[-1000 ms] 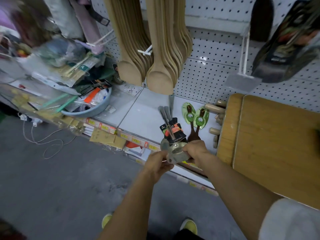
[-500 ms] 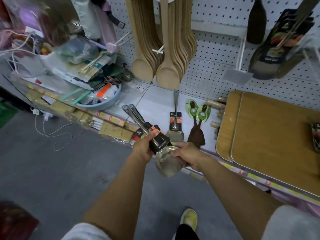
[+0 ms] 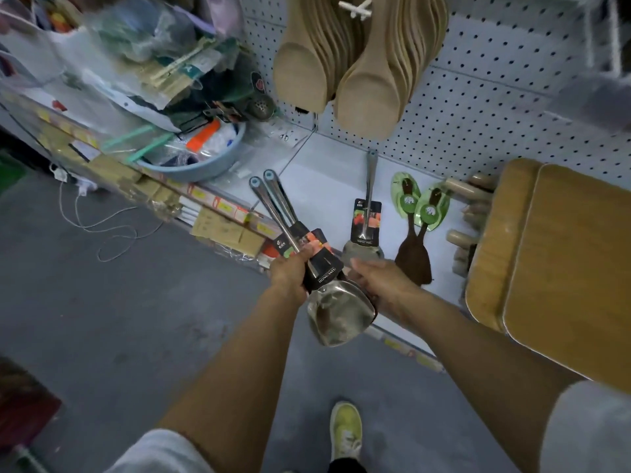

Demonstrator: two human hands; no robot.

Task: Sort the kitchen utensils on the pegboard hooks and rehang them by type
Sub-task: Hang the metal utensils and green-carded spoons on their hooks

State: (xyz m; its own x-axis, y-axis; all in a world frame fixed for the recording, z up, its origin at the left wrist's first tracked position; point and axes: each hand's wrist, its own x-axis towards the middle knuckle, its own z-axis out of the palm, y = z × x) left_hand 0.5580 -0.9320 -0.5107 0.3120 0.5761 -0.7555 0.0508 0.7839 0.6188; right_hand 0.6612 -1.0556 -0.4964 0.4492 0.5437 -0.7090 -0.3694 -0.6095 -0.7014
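I hold two steel spatulas (image 3: pixel 336 310) with black label cards, stacked together, in front of the shelf edge. My left hand (image 3: pixel 290 271) grips them at the necks over the cards. My right hand (image 3: pixel 379 279) holds the side of the shiny blades. Their handles point up and left. A third steel spatula (image 3: pixel 367 216) with the same card lies on the white shelf (image 3: pixel 321 186). Beside it lie two dark wooden spoons (image 3: pixel 415 250) with green tags. Two bunches of pale wooden spatulas (image 3: pixel 355 63) hang from hooks on the white pegboard (image 3: pixel 478 107).
Wooden cutting boards (image 3: pixel 563 261) lie on the shelf at the right, with wooden rolling pins (image 3: pixel 467 192) behind them. A blue basin (image 3: pixel 205 165) full of packaged goods sits at the left under a pile of plastic-wrapped items. Grey floor and my yellow shoe (image 3: pixel 346 428) are below.
I have lifted the two steel spatulas off the shelf and drawn them toward me. My left hand moved up to their necks. The third spatula stays on the shelf.
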